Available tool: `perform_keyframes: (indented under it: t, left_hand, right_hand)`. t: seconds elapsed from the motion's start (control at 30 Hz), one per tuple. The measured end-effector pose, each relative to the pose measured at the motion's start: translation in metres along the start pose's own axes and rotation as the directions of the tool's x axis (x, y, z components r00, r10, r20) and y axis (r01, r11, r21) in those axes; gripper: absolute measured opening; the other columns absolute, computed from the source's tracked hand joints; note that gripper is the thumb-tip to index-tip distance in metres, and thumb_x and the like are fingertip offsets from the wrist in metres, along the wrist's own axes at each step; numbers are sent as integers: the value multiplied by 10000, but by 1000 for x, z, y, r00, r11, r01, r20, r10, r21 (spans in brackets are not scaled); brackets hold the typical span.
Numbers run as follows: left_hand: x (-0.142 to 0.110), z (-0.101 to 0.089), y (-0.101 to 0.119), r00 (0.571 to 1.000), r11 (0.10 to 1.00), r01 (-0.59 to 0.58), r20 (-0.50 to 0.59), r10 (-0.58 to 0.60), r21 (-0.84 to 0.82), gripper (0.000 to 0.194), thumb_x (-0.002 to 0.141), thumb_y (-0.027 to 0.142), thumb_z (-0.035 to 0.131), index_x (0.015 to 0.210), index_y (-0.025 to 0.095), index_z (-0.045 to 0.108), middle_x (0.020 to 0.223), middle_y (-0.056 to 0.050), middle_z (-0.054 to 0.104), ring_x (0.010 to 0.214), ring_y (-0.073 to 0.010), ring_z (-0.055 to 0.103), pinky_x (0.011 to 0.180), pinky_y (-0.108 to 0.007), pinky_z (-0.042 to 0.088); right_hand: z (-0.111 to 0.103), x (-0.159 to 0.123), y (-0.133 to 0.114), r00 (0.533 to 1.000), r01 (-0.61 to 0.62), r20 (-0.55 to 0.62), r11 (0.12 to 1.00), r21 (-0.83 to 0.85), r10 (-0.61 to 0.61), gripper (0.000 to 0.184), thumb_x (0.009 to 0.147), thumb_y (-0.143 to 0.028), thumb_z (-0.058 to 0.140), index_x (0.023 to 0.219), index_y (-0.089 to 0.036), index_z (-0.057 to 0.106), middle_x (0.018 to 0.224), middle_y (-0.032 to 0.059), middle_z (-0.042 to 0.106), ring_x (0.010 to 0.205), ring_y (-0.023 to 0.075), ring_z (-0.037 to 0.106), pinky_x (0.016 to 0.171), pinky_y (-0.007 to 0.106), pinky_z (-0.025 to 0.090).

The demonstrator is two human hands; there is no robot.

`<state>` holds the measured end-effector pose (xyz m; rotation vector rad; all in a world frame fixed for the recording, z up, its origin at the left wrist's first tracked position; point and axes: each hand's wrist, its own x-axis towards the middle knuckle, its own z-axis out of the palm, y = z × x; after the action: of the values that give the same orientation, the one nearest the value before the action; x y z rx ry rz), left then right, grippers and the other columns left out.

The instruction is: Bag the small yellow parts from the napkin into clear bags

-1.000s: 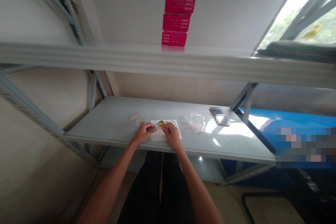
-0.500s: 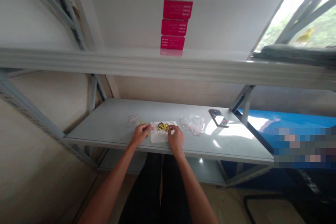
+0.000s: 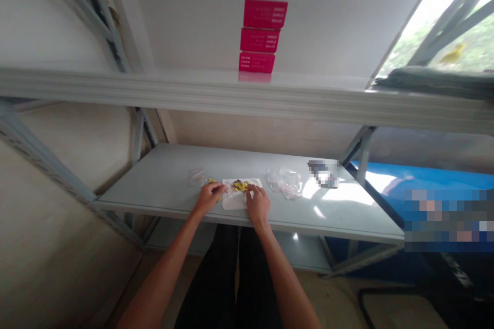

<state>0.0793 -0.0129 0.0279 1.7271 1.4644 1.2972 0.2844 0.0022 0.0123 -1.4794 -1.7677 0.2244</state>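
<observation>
On the table lies a white sheet bearing a heap of small yellow pieces with some dark bits. My left hand is closed at the sheet's left edge, fingers pinched on what looks like a clear plastic bag. More yellow pieces show around that hand, seemingly inside the bag. At the heap's right side, my right hand has its thumb and fingers curled together over the sheet. Whatever is between those fingertips is too small to make out.
A small zip bag lies to the left, and a pile of clear plastic bags to the right. Farther right is a blurred-out phone. An upper shelf edge crosses above, carrying pink boxes.
My right hand has drawn back rightward from over the yellow heap, uncovering it. My left hand has shifted slightly left. In the last half second both hands have barely moved.
</observation>
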Motion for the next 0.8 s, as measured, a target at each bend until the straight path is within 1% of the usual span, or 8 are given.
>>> perform_keyframes:
  t: [0.1, 0.2, 0.27, 0.37, 0.5, 0.57, 0.67, 0.8]
  left_hand:
    - [0, 2, -1, 999, 999, -20, 33, 19, 32, 377, 890, 499, 609, 811, 171, 777, 849, -74, 777, 817, -228, 687, 762, -304, 499]
    - [1, 5, -3, 992, 996, -75, 102, 71, 37, 336, 894, 471, 623, 838, 185, 789, 874, -70, 791, 826, -226, 699, 795, -320, 508]
    - [1, 6, -5, 984, 992, -120, 133, 116, 27, 320, 890, 466, 642, 847, 190, 797, 892, -74, 797, 833, -226, 705, 814, -328, 515]
    - [2, 7, -7, 973, 986, -164, 165, 161, 8, 328, 892, 481, 652, 850, 194, 806, 888, -79, 800, 844, -229, 712, 825, -333, 525]
    - [1, 6, -7, 981, 991, -130, 143, 131, -15, 346, 915, 489, 634, 951, 194, 812, 969, -83, 803, 896, -239, 719, 848, -341, 528]
    - [2, 5, -8, 990, 994, -98, 99, 101, -41, 370, 904, 489, 650, 1054, 185, 798, 1052, -95, 794, 943, -245, 713, 871, -345, 528]
    - [2, 4, -9, 996, 995, -57, 63, 62, -84, 433, 883, 480, 669, 1167, 168, 764, 1021, -92, 786, 897, -230, 693, 828, -325, 528]
    - [2, 3, -8, 998, 993, -11, 63, 18, -120, 475, 824, 484, 721, 1161, 151, 759, 773, -25, 709, 696, -168, 605, 675, -273, 479]
  right_hand:
    - [-3, 2, -2, 999, 44, 5, 976, 213, -46, 234, 953, -240, 530, 988, -201, 758, 968, 82, 761, 786, 209, 630, 754, 319, 477]
    - [-5, 5, -4, 986, 83, 92, 887, 455, -140, 202, 926, -336, 614, 986, -223, 770, 943, 53, 774, 602, 155, 551, 641, 291, 474]
    - [-5, 6, -4, 972, 89, 136, 838, 539, -191, 187, 899, -364, 661, 973, -233, 773, 978, 47, 780, 563, 135, 525, 600, 281, 468]
    - [-4, 7, -4, 956, 71, 187, 794, 604, -227, 199, 883, -399, 687, 954, -235, 776, 1115, 62, 767, 588, 125, 573, 586, 274, 490]
    - [-5, 7, -5, 924, -16, 286, 720, 694, -255, 431, 953, -457, 599, 1314, -231, 665, 1117, 86, 766, 677, 151, 690, 637, 283, 568]
    - [-5, 7, -5, 910, -51, 312, 675, 736, -272, 545, 944, -465, 619, 1433, -230, 563, 1127, 91, 762, 825, 188, 738, 730, 314, 606]
    - [-5, 7, -4, 934, -65, 273, 646, 761, -228, 548, 890, -446, 696, 1383, -230, 590, 1183, 104, 741, 1009, 229, 732, 880, 376, 604]
    - [-2, 8, -1, 974, -40, 170, 623, 781, -150, 493, 890, -434, 684, 1327, -224, 598, 1135, 104, 731, 975, 210, 728, 892, 376, 595]
